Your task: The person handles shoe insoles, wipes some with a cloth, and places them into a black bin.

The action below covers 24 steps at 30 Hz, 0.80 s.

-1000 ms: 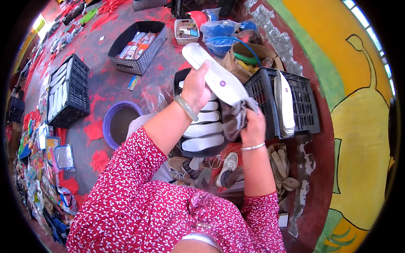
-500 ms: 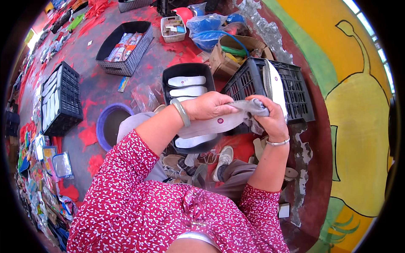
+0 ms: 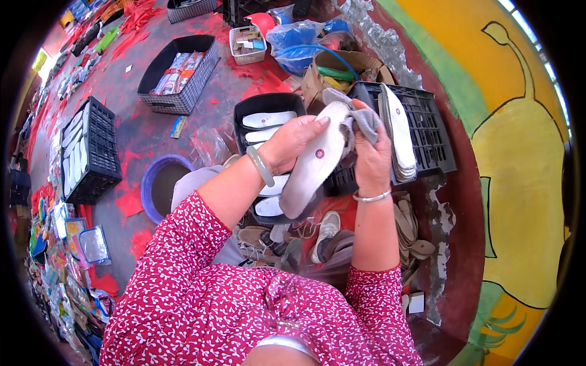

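Observation:
My left hand [image 3: 294,141] grips a white insole [image 3: 313,160] with a small dark red round mark, its long end slanting down toward me. A grey cloth [image 3: 365,124] is bunched in my right hand [image 3: 373,157], against the edge of the insole near its upper end. Below the insole is a black bin [image 3: 243,107] holding several white insoles [image 3: 269,119]. To the right, a stack of white insoles [image 3: 400,131] leans on a black plastic crate [image 3: 430,122].
A purple-rimmed bucket [image 3: 146,194] of dark water stands left of my knee. Farther left is a black crate [image 3: 101,165] of insoles; a checked box [image 3: 198,85] with packets lies beyond. An open cardboard box [image 3: 314,76] sits behind the crate. More insoles [image 3: 410,229] lie by my right forearm.
The insole has swung from nearly level to a steep slant, its lower end nearer me. My right hand has turned upright and moved slightly left with the cloth.

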{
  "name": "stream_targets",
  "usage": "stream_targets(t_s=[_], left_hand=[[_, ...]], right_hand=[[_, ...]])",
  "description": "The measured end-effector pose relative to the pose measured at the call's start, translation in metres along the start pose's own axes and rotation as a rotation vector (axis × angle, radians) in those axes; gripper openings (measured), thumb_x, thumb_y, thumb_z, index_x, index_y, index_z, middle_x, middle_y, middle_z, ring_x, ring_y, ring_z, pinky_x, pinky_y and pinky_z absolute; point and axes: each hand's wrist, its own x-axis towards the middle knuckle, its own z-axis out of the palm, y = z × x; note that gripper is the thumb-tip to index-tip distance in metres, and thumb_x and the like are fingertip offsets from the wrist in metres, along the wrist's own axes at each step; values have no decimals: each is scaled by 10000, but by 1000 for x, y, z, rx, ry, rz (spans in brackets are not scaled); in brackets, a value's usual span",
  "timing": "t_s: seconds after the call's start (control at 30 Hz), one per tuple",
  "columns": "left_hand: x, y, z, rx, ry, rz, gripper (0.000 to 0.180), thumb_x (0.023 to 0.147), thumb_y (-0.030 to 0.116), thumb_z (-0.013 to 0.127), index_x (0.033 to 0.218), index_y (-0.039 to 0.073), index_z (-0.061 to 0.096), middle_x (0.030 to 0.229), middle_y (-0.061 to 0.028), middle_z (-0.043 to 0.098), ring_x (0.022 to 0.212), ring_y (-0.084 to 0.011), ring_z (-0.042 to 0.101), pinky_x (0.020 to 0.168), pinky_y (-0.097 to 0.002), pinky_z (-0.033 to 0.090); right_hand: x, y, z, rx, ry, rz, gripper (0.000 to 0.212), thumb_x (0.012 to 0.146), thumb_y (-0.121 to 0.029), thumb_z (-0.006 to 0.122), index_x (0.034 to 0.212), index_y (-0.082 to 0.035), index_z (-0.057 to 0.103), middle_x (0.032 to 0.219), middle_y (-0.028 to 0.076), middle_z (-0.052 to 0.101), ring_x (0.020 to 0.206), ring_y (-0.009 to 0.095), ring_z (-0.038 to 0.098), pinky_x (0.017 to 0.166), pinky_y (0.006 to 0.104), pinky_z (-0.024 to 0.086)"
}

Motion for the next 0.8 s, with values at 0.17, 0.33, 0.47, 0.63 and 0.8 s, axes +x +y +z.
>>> stream_targets(t_s=[0.17, 0.33, 0.47, 0.63, 0.8], left_hand=[[7, -1, -17, -3, 137, 106, 283, 950, 282, 468, 1064, 34, 541, 930, -67, 614, 780, -139, 611, 682, -292, 510], [12, 3, -39, -110, 268, 211, 270, 940, 243, 463, 1028, -2, 535, 899, -117, 620, 780, -205, 623, 718, -360, 513], [15, 17, -50, -255, 368, 335, 306, 950, 248, 425, 1063, -17, 526, 928, -146, 621, 821, -254, 625, 735, -393, 510], [3, 37, -60, -263, 455, 410, 327, 957, 258, 407, 1085, -23, 516, 940, -145, 611, 811, -255, 601, 762, -409, 505], [-3, 50, -64, -315, 468, 462, 316, 953, 276, 444, 1095, 6, 526, 940, -124, 608, 810, -239, 614, 732, -406, 518]], right_hand=[[-2, 17, 11, -542, -10, -249, 402, 818, 12, 581, 1214, 8, 516, 1100, 121, 619, 972, 184, 607, 853, 272, 454], [-18, 25, 27, -771, -67, -289, 456, 743, 4, 607, 1190, -10, 520, 1061, 189, 606, 962, 333, 602, 818, 354, 487], [-35, 29, 44, -785, -148, -328, 501, 739, 48, 577, 1231, -4, 499, 1047, 185, 610, 942, 325, 612, 822, 347, 477], [-51, 22, 47, -869, -262, -204, 535, 733, 44, 572, 1257, -9, 479, 1016, 192, 609, 922, 353, 600, 795, 374, 475], [-46, 18, 22, -739, -471, 137, 547, 708, 6, 633, 1234, -6, 484, 1017, 181, 615, 936, 272, 620, 800, 340, 483]])
